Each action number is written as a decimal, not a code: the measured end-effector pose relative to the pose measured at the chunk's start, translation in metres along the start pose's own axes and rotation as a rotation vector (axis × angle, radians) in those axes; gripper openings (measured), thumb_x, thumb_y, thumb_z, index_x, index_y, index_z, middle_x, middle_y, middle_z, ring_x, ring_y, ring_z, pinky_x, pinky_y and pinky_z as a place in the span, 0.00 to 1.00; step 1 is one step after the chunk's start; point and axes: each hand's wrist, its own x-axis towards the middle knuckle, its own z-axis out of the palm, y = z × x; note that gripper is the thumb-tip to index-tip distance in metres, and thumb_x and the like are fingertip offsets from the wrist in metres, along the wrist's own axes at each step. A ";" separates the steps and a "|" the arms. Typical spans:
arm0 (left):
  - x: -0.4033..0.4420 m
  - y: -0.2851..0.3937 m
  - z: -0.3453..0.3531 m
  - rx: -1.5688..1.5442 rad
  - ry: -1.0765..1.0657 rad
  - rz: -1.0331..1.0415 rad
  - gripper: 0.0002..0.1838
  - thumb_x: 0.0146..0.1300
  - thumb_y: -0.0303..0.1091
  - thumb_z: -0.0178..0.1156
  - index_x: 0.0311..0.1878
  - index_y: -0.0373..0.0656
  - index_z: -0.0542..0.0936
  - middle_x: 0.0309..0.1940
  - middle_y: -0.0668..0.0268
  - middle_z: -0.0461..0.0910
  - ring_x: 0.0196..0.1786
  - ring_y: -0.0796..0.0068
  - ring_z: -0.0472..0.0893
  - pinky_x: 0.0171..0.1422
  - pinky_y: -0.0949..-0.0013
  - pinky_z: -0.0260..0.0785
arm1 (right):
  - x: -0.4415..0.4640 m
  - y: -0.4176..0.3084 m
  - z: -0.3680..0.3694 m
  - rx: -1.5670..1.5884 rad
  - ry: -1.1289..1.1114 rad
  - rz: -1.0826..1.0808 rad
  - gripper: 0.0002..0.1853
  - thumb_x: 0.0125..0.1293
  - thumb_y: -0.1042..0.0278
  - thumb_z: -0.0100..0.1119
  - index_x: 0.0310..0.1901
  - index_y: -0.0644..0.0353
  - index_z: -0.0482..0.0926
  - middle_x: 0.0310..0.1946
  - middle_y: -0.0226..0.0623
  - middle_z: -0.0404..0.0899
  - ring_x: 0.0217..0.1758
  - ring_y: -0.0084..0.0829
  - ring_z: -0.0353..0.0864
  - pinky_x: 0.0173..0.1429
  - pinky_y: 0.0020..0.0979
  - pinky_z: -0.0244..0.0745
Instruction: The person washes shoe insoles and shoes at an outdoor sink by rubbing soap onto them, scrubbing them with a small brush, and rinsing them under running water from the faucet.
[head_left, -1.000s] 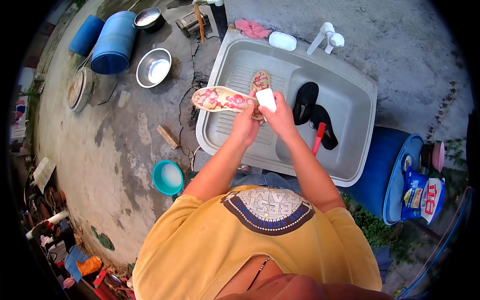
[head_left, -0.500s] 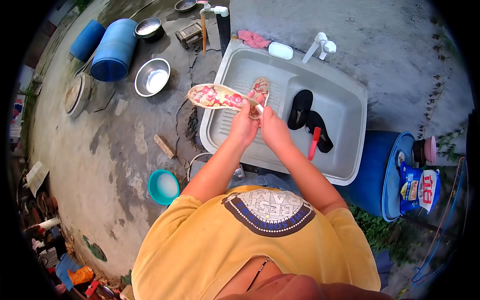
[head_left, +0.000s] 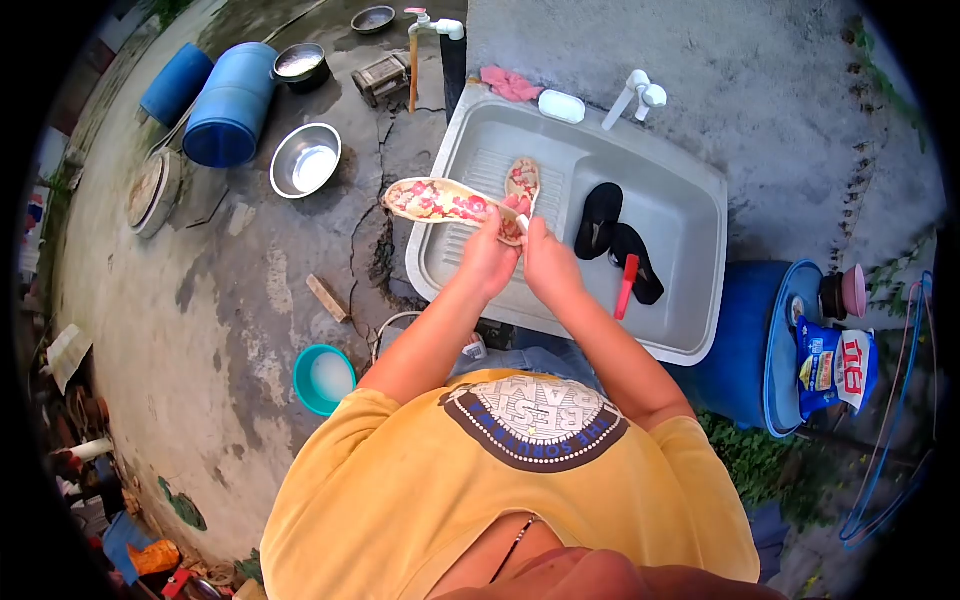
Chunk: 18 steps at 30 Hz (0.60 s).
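My left hand point(head_left: 488, 258) is closed around a floral insole point(head_left: 440, 200), cream with red flowers, which points left over the sink's ridged side. My right hand point(head_left: 550, 262) is closed on a small white block point(head_left: 523, 223) that touches the insole's near end; its kind is hard to make out. A second floral insole point(head_left: 522, 178) lies on the ridged drainboard just beyond my fingers. In the basin of the grey sink point(head_left: 690, 345) lie two black shoes point(head_left: 600, 215), with a red-handled brush point(head_left: 627, 287) resting by the nearer one.
A white dish point(head_left: 561, 106) and pink cloth point(head_left: 510, 84) sit on the sink's back rim, near a white tap point(head_left: 634, 97). At right, a blue barrel point(head_left: 745, 330) carries a detergent bag point(head_left: 835, 365). A metal basin point(head_left: 305, 160) and teal bucket point(head_left: 323, 380) stand on the ground at left.
The insole in my left hand has shifted slightly right and down, and the white block has moved a little with my right hand. The whole view has shifted slightly.
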 end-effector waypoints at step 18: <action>-0.016 0.006 0.044 -0.112 0.183 0.000 0.48 0.77 0.74 0.35 0.79 0.37 0.57 0.71 0.50 0.71 0.77 0.55 0.68 0.81 0.51 0.60 | 0.003 0.032 0.000 0.204 0.010 -0.155 0.30 0.75 0.50 0.59 0.77 0.42 0.69 0.52 0.51 0.79 0.55 0.53 0.82 0.55 0.48 0.79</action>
